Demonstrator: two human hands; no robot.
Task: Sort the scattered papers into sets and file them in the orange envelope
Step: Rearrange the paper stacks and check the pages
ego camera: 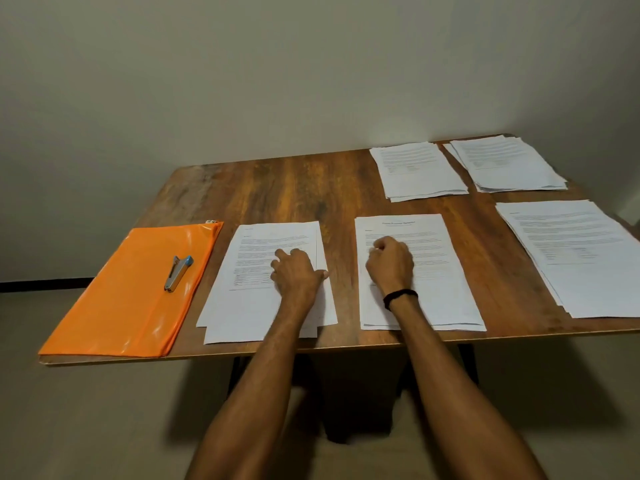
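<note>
While the left hand [294, 271] presses bent, spread fingers on the left paper stack [242, 306] at the bench's [311, 188] front edge, the right hand [389, 263] lies curled on the middle stack [443, 289]; whether it pinches a sheet I cannot tell. The orange envelope [131, 299] lies at the front left corner, with a stapler [178, 273] on top. Two far stacks [419, 171] and a right-edge stack [581, 258] lie apart.

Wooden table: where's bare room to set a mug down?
Best is the bare brown wooden table top behind the flat orange plastic envelope and the near-left white paper stack, left of the far-middle paper stack. The right half is crowded with stacks.
</note>
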